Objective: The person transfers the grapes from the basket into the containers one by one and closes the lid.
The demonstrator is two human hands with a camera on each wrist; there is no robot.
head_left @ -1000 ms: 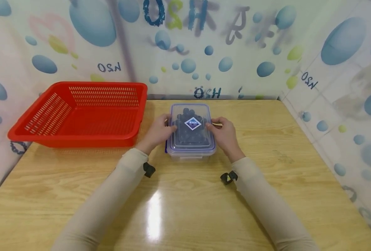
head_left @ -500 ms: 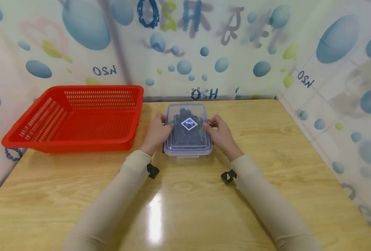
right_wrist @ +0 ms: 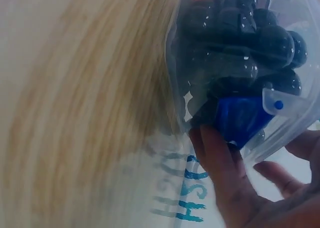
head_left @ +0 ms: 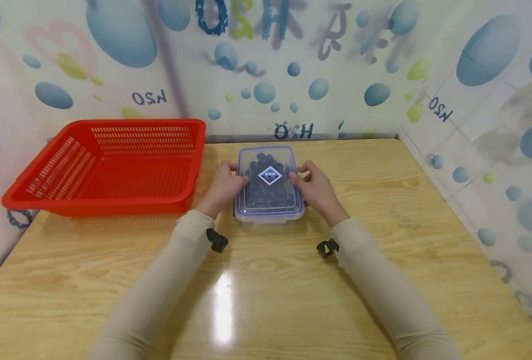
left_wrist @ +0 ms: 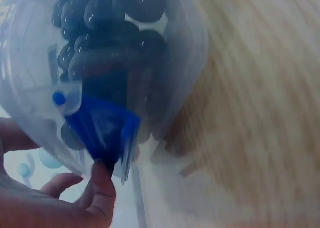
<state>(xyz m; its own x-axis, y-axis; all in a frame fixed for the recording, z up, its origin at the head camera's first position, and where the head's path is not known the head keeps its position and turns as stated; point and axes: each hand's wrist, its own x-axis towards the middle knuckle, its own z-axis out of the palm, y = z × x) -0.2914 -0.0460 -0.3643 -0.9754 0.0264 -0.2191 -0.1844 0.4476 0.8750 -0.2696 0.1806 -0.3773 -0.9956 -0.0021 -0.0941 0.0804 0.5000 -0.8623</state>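
A clear plastic food container (head_left: 272, 212) with a blue-rimmed lid and a diamond label sits on the wooden table, full of dark, round, glossy pieces like grapes. At its left side, my left hand (head_left: 223, 187) grips it, thumb at the lid's edge. In the left wrist view the fingertips touch a blue side clip (left_wrist: 102, 123) that hangs outward. My right hand (head_left: 320, 190) holds the opposite side, thumb likewise at the lid's edge. Fingers of that hand reach under the other blue clip (right_wrist: 242, 118) in the right wrist view.
A red slotted plastic basket (head_left: 140, 206) stands to the left of the container, near the back wall. The wooden table (head_left: 275, 300) meets a wall covering (head_left: 176, 55) printed with blue drops along its back edge.
The head view has shifted slightly. Both hands stay at the container's sides with only tiny movements, and the container keeps its place beside the basket.
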